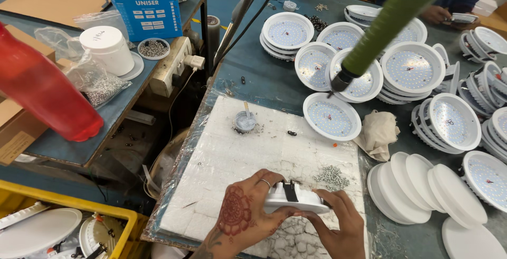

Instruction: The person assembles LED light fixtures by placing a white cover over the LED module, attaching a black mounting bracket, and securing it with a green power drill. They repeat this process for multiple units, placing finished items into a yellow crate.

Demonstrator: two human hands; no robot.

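Note:
My left hand [240, 209] and my right hand [340, 222] together hold a round white lamp housing [296, 201] on its edge over a white foam pad [248, 153]. A black clip sits on the housing's upper side between my fingers. A small heap of silver screws [331, 174] lies on the pad just beyond my right hand. A green hanging screwdriver [393, 21] dangles above a white LED downlight [331, 116] at the pad's far right corner.
Stacks of white LED downlights [412, 69] and white diffuser discs [422, 185] fill the right side. A small cup [245, 121] stands on the pad. A red screwdriver [42, 87] hangs at left over a shelf with a white jar [108, 48]. Another person's hand [435, 13] works far right.

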